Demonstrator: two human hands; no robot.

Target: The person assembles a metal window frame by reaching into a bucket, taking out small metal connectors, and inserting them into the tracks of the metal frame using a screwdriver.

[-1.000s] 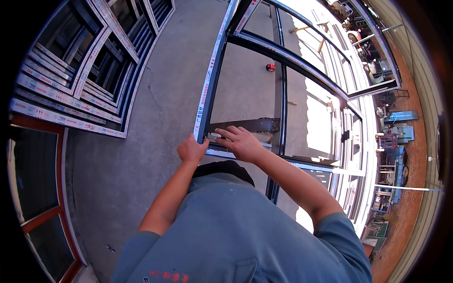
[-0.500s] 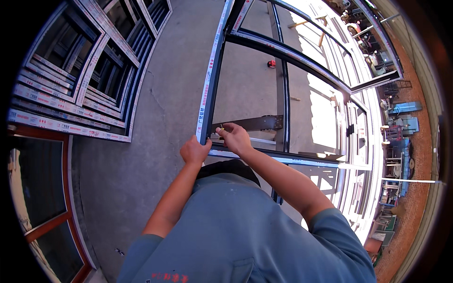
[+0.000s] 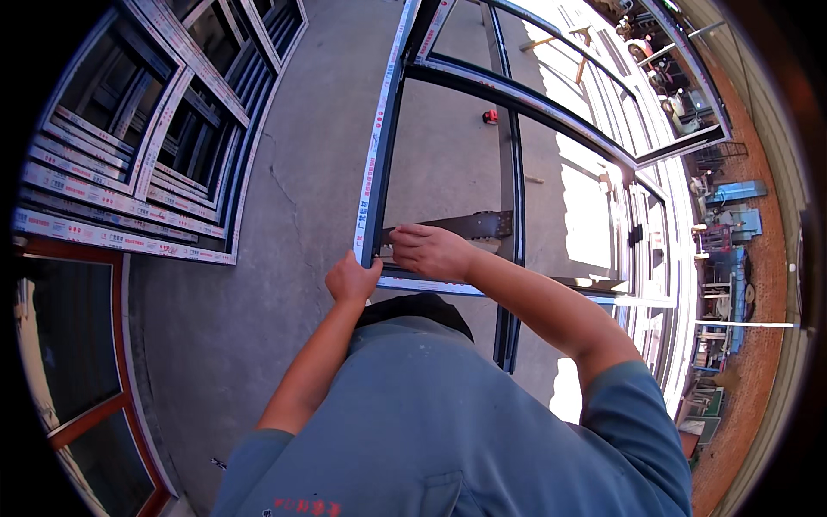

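Observation:
A large dark metal window frame (image 3: 369, 185), its outer faces covered in printed white-and-blue protective film, stands right in front of me. Its near left corner is gripped by my left hand (image 3: 350, 277), thumb over the edge and fingers closed round it. Inside that same corner, just to the right, my right hand (image 3: 435, 252) is closed, its fingertips pinched together close to the frame's inner side. Whatever it holds is hidden behind the fingers. Past the right hand, a dark flat bar with holes (image 3: 487, 225) crosses behind the frame opening.
Several film-wrapped frames (image 3: 138, 185) lean stacked at the far left. Below them stands a brown-framed glazed panel (image 3: 121, 345). A small red object (image 3: 490, 117) lies on the concrete floor (image 3: 284, 112). An opened sash (image 3: 689, 142) juts out to the right, before sunlit ground and blue equipment (image 3: 736, 193).
My right hand has turned, back of the hand now upward, and shifted slightly left; the small yellow-tipped thing at its fingertips is now hidden. My left hand keeps its grip on the corner.

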